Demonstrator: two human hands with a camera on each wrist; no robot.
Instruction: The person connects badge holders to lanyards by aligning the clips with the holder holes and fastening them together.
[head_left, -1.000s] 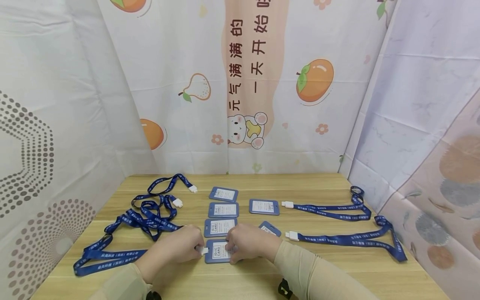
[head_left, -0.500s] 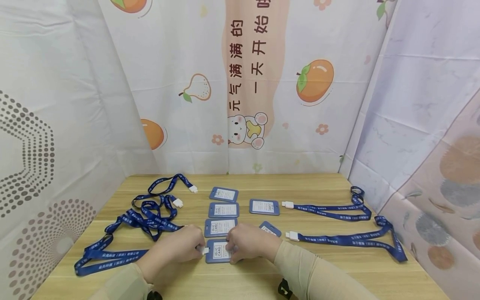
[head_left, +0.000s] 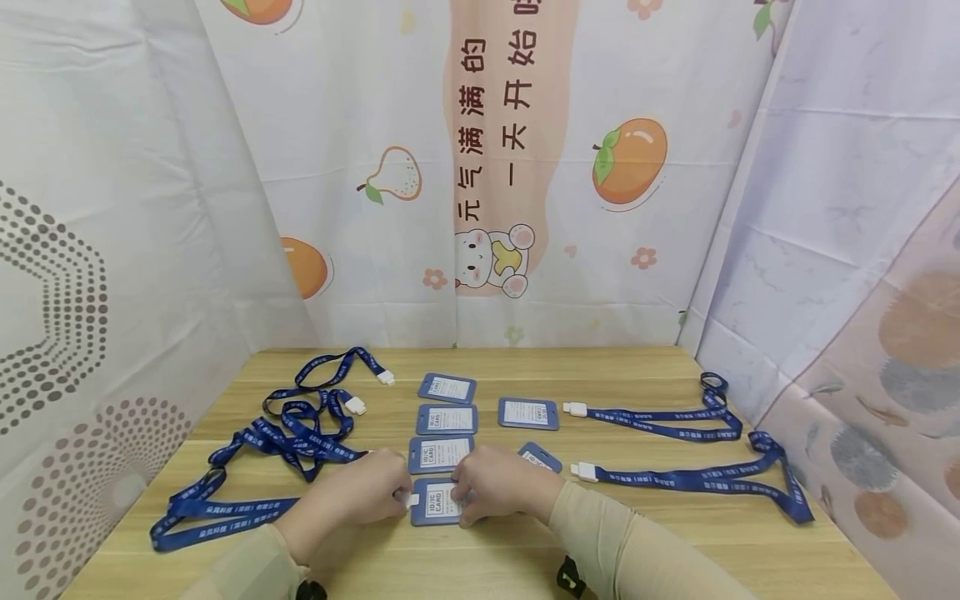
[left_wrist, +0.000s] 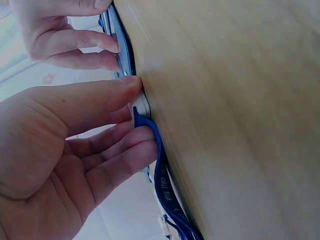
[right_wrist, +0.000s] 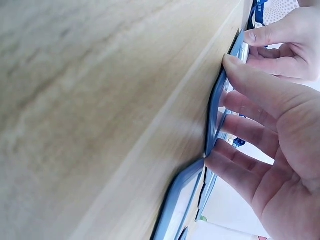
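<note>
My left hand [head_left: 371, 487] pinches the white plastic clip [left_wrist: 141, 106] of a blue printed lanyard [left_wrist: 161, 172] between thumb and fingers. The clip meets the left, slotted end of the nearest blue ID card holder [head_left: 437, 503]. That holder lies low over the table with its white "ID/IC CARD" insert facing up. Its right part is covered by my right hand [head_left: 495, 483], which grips it by the edges. From the right wrist view, the thumb presses on one long edge of the holder [right_wrist: 215, 112] and the fingers rest over its face.
More card holders [head_left: 442, 455] lie in a column beyond. To the right are another holder [head_left: 528, 414] and a tilted one [head_left: 542, 456] partly behind my right hand. Two lanyards [head_left: 697, 480] stretch out at right; tangled lanyards [head_left: 300, 433] lie at left. A curtain [head_left: 360, 275] backs the table [head_left: 600, 542].
</note>
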